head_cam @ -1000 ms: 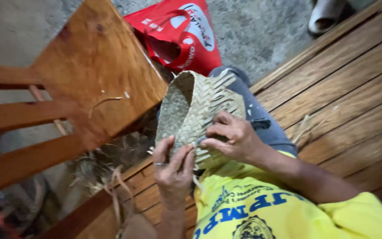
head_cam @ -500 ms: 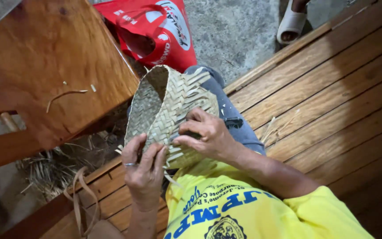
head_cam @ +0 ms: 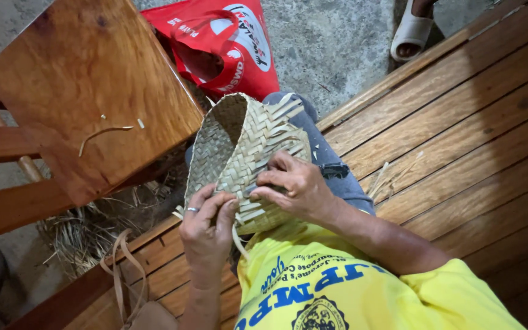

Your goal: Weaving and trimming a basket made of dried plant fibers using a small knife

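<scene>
Two-handed hold on the woven basket point(head_cam: 239, 146), propped on the lap: left hand point(head_cam: 206, 226) pinching its lower edge, right hand point(head_cam: 294, 186) pressing strips flat. Pull each strip taut before tucking, probably.

A woven basket point(head_cam: 242, 162) is lying on the person's lap at the centre, its open mouth pointing away from the body. The left hand point(head_cam: 206, 226) is gripping its near edge and the right hand point(head_cam: 294, 186) is pressing on its weave, just beside the left. A chair seat point(head_cam: 87, 91) is standing to the left, with a loose strip point(head_cam: 102, 134) lying on it. A bag point(head_cam: 224, 46) is sitting on the floor beyond the basket. The wooden bench point(head_cam: 459, 134) is stretching out to the right, and a sandalled foot point(head_cam: 412, 33) is resting past its far edge
</scene>
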